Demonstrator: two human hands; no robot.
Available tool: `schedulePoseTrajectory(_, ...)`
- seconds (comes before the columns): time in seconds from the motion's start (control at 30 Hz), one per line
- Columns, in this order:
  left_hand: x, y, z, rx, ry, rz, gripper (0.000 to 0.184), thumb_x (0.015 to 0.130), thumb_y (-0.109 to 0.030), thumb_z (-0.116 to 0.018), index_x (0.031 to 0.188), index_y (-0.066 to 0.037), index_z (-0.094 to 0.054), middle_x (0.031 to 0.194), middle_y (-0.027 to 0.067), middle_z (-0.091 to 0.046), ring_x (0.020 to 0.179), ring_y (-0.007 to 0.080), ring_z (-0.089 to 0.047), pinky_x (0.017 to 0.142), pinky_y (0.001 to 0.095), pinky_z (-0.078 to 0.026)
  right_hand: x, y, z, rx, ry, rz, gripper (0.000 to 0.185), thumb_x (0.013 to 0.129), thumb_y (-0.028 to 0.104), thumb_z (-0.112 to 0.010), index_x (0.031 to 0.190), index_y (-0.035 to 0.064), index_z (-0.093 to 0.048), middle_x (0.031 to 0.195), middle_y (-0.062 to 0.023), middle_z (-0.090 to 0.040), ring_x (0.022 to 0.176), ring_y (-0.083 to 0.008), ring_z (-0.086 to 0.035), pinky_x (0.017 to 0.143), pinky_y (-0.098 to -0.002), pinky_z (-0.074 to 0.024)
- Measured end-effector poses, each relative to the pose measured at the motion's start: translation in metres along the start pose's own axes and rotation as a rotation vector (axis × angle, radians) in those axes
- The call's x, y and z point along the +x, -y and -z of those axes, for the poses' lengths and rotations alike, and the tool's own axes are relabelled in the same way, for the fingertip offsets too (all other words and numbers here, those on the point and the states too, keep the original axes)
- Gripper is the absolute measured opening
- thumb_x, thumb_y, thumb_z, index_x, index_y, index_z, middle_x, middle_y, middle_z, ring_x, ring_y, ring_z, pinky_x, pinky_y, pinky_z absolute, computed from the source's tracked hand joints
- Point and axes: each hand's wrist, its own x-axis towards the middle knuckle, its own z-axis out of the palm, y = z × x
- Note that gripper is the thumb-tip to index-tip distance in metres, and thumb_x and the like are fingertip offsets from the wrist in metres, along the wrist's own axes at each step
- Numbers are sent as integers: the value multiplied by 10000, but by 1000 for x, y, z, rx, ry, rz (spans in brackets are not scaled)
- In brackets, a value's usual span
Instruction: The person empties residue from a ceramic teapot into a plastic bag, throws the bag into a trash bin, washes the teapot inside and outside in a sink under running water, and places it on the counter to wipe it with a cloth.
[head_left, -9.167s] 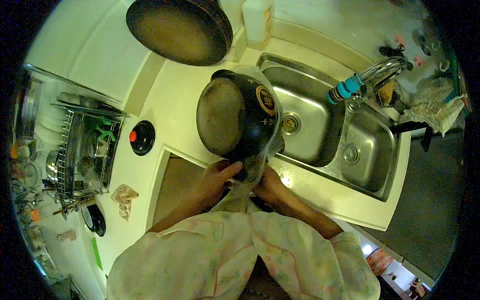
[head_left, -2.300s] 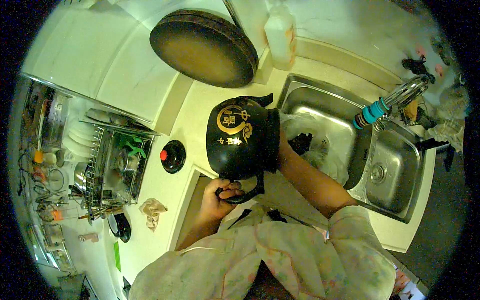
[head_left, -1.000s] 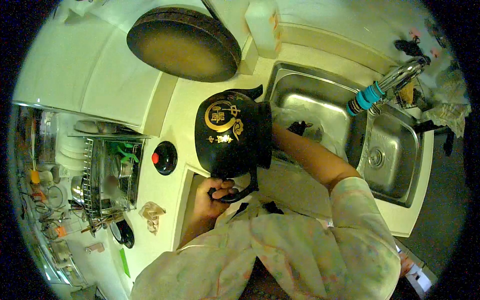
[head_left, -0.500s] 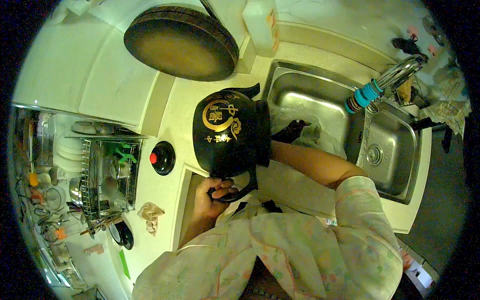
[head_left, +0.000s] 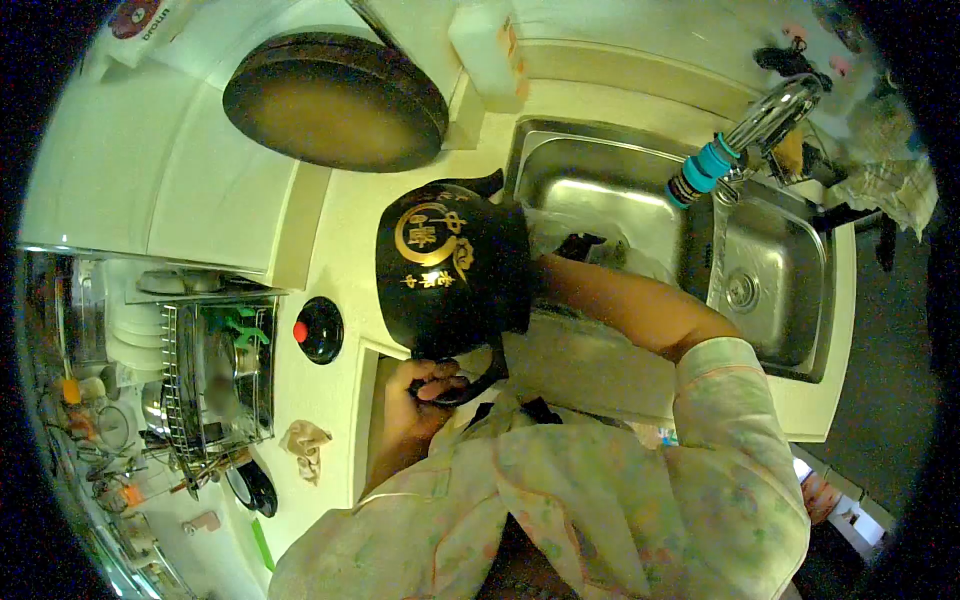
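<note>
A black medicine pot [head_left: 435, 285] with gold Chinese characters lies tilted over the counter edge, its mouth turned toward the sink. My left hand [head_left: 415, 392] is closed around the pot's loop handle, at the side nearest my body. From the right, my right forearm [head_left: 630, 305] reaches to the mouth of the pot. The right hand itself is hidden by the pot, so its fingers cannot be seen. Left of the pot, a black lid [head_left: 323, 335] with a red knob rests on the counter.
A double steel sink [head_left: 610, 185] is at the right, with a dark item [head_left: 578, 246] in it and a faucet [head_left: 715, 165] above. Behind the pot leans a large pan [head_left: 340, 105]. A dish rack [head_left: 190, 370] and crumpled cloth [head_left: 305, 450] sit at the left.
The whole view has shifted slightly, so most things appear a little further left. The pot has turned slightly in my grip; my left hand still holds its handle.
</note>
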Motion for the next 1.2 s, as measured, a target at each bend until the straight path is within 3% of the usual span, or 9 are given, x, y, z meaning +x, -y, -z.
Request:
schedulePoseTrajectory(0.13, 5, -4, 10, -82, 10, -11, 166, 733, -61, -561, 893, -60, -518, 625, -11, -441, 457, 47, -388, 714, 281, -415, 0, 0, -1, -1, 3, 2, 265, 853, 144, -541, 1096, 62, -605, 1146, -176, -591, 976, -366, -601, 839, -418, -514)
schedulePoseTrajectory(0.23, 3, -10, 4, -74, 33, 26, 74, 733, -64, -563, 719, -91, -496, 628, -12, -443, 458, 52, -390, 716, 277, -418, 0, -4, 0, 1, 19, 8, 264, 853, 146, -542, 1095, 62, -606, 1146, -175, -591, 974, -367, -602, 836, -418, -516)
schedulePoseTrajectory(0.33, 8, -10, 15, -139, 84, 36, 69, 731, -61, -565, 727, -92, -502, 635, -12, -444, 458, 51, -390, 713, 279, -420, -4, -4, 2, -10, 56, 6, 262, 853, 148, -543, 1093, 63, -606, 1146, -175, -591, 971, -367, -603, 834, -419, -517)
schedulePoseTrajectory(0.53, 1, -7, 8, -45, 36, 29, 253, 730, -60, -566, 974, -63, -495, 652, -11, -443, 464, 38, -386, 705, 266, -419, -46, -5, 13, -100, 270, -44, 260, 853, 152, -546, 1089, 63, -608, 1145, -174, -591, 967, -368, -604, 829, -420, -520)
schedulePoseTrajectory(0.67, 1, -6, 11, -50, 59, 25, 309, 737, -50, -565, 1039, -65, -499, 657, -9, -439, 467, 34, -388, 695, 260, -421, -96, -13, 27, -174, 418, -169, 258, 853, 154, -547, 1087, 63, -608, 1145, -173, -591, 964, -368, -605, 825, -421, -521)
schedulePoseTrajectory(0.9, 6, -23, 29, -176, 176, 78, 374, 740, -69, -569, 1106, -61, -493, 695, -2, -471, 526, 43, -434, 696, 265, -438, -111, -15, 30, 12, 143, -649, 175, 839, 128, -544, 947, 39, -648, 1117, -178, -593, 934, -358, -617, 764, -433, -524)
schedulePoseTrajectory(1.0, 1, -27, 32, -162, 135, 28, 394, 756, -77, -566, 1140, -55, -482, 700, -14, -476, 506, 31, -431, 678, 246, -442, -135, -42, -4, -9, 225, -664, 161, 844, 143, -553, 912, 41, -658, 1085, -174, -599, 886, -362, -629, 734, -452, -523)
schedulePoseTrajectory(1.1, 8, -28, 49, -161, 142, -48, 419, 774, -74, -560, 1181, -48, -467, 699, -38, -476, 452, 9, -405, 643, 220, -456, -134, -17, -9, -312, 263, -721, 159, 837, 174, -580, 904, 53, -659, 1057, -175, -604, 847, -377, -637, 717, -468, -522)
schedulePoseTrajectory(1.2, 14, -28, 71, -277, 98, -43, 447, 781, -35, -540, 1218, -37, -447, 699, -32, -475, 446, 13, -433, 589, 171, -455, -113, 3, 9, -185, 259, -919, 186, 814, 186, -607, 955, 72, -649, 1056, -182, -609, 840, -391, -638, 707, -477, -522)
